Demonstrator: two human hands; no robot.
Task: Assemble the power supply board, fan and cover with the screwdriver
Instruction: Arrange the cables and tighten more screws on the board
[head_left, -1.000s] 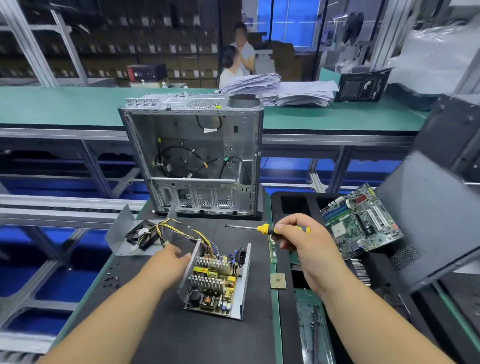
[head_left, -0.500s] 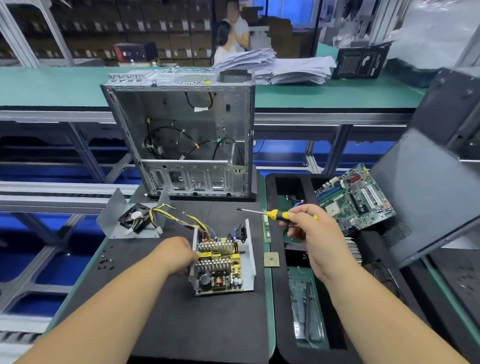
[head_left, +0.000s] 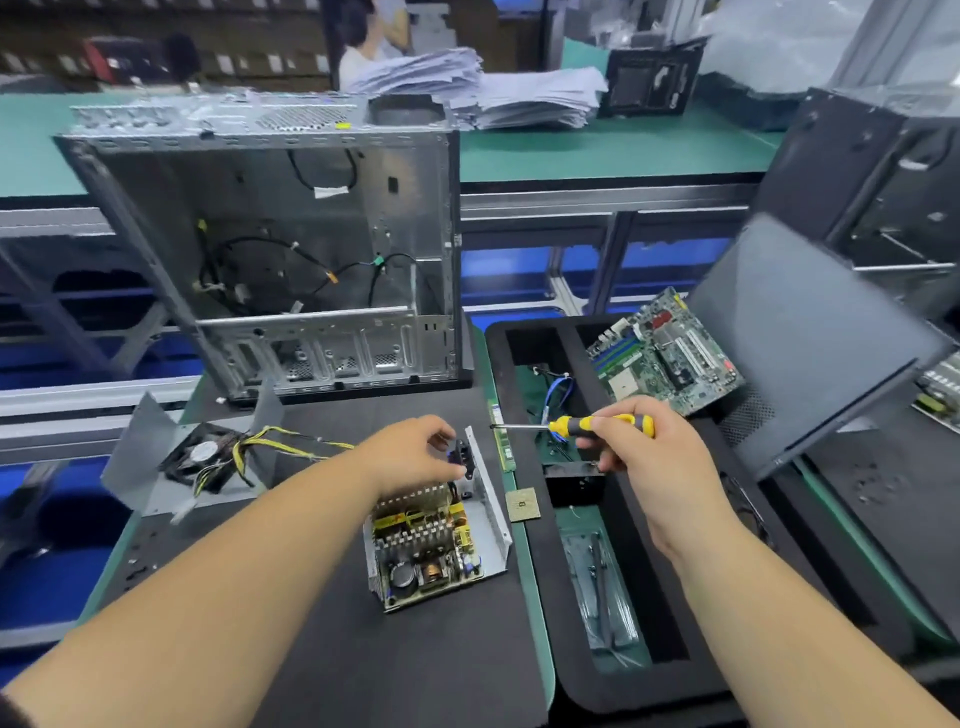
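Yellow-and-black tool: the screwdriver (head_left: 576, 426) is lying level in the right hand (head_left: 641, 447), which is gripping its handle with curled fingers, right of the frame's centre.
Long axis: the shaft is running almost flat across the frame, with the tip pointing left toward the upright side wall of the power supply board's metal tray.
Board position: the power supply board (head_left: 431, 545) is sitting in its open tray on the black mat, just below the frame's centre, with its far end angled toward the upper right.
Left hand: the left hand (head_left: 415, 457) is resting over the far end of the board, fingers curled around the black socket part there; whether it is pinching that part or only steadying it, I cannot tell.
Key relation: the screwdriver tip is hovering just beside the tray's wall, to the right of the left hand's fingers and apart from them; the board is lying left of and below the right hand.
Nearer hand: the left hand is touching the board, while the right hand is staying off it.
Fan: the fan (head_left: 208, 457) is lying on a grey metal cover (head_left: 150, 457) at the left of the frame, tied to the board by yellow and black wires (head_left: 291, 441).
Judgement: the right hand is probably needing a short travel left and down to reach a screw point.
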